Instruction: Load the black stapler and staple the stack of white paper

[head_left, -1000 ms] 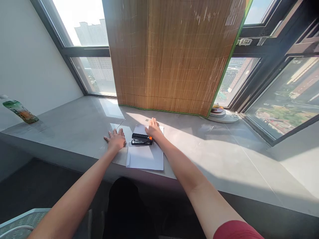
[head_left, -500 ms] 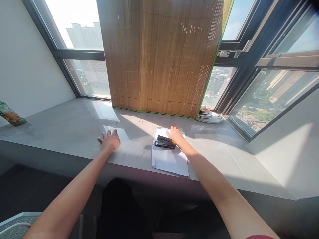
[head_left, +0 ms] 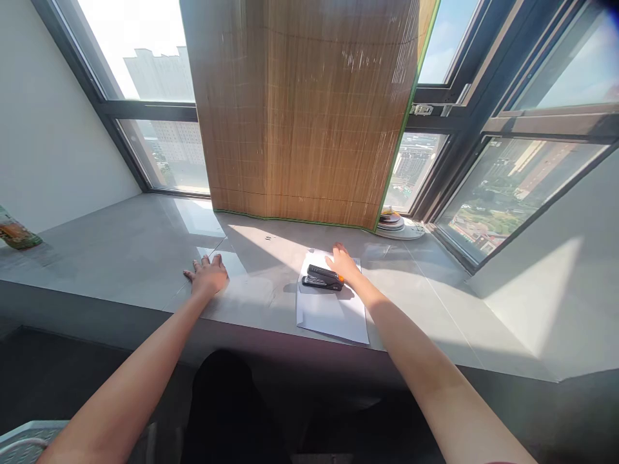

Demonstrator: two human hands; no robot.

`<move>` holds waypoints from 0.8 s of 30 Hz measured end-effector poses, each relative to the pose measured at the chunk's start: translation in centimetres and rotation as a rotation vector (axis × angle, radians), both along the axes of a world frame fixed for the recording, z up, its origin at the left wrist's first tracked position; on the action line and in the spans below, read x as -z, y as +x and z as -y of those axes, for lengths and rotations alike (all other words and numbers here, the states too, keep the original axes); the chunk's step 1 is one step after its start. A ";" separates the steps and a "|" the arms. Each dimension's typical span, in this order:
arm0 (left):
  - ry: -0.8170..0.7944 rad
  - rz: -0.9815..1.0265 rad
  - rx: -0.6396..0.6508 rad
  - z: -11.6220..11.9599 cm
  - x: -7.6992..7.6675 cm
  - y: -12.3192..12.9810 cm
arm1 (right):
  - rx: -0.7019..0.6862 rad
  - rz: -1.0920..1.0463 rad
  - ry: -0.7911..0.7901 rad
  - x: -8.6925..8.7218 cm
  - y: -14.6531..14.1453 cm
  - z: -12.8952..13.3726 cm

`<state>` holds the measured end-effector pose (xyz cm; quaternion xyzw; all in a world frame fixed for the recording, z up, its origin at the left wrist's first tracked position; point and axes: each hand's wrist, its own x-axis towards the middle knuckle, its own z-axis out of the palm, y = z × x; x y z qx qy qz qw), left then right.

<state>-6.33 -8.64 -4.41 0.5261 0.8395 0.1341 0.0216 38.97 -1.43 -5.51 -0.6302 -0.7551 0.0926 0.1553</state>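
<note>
Nearest us, at the lower left, is a pale perforated basket (head_left: 35, 424), with a dark-clothed knee (head_left: 222, 399) below the ledge. Beyond them, white paper (head_left: 333, 316) lies on the grey tiled windowsill (head_left: 120, 258), its near edge close to the sill's front; we cannot tell how many sheets there are.

On its upper half sits a black stapler (head_left: 322, 278) with an orange end, lying on its base crosswise, its arm raised from the base at the left end.

We judge the step in hand to be steadying or placing the paper, with no stapling under way. Picking up the stapler would call for fingers closing around its body; using it would need paper between its arm and base.

Our two hands are apart. The left hand (head_left: 209, 276) is open, fingers spread on bare sill, well left of the paper, holding nothing. The right hand (head_left: 342, 261) is open too, reaching over the paper's top right; its wrist is just beside the orange end, contact unclear.

Farther off, two small dark bits (head_left: 267, 238) are too tiny to identify. Stacked plates (head_left: 391, 223) stand near the bamboo blind (head_left: 304, 122), and a bottle (head_left: 18, 230) leans at far left.
</note>
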 end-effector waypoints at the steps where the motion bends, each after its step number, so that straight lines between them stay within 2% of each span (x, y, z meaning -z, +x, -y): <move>1: -0.005 0.004 0.000 0.0 0.0 0.0 | -0.009 0.003 -0.009 0.0 -0.1 0.0; 15: 0.016 0.010 -0.008 0.1 -0.3 0.3 | -0.089 0.000 -0.012 -0.1 -4.3 -0.8; 18: 0.002 -0.003 0.003 0.4 -0.7 0.7 | -0.092 0.004 -0.009 0.0 -7.8 -0.6; 24: -0.021 -0.021 -0.001 0.8 -1.1 1.0 | -0.159 -0.068 0.010 -0.5 -19.1 -0.1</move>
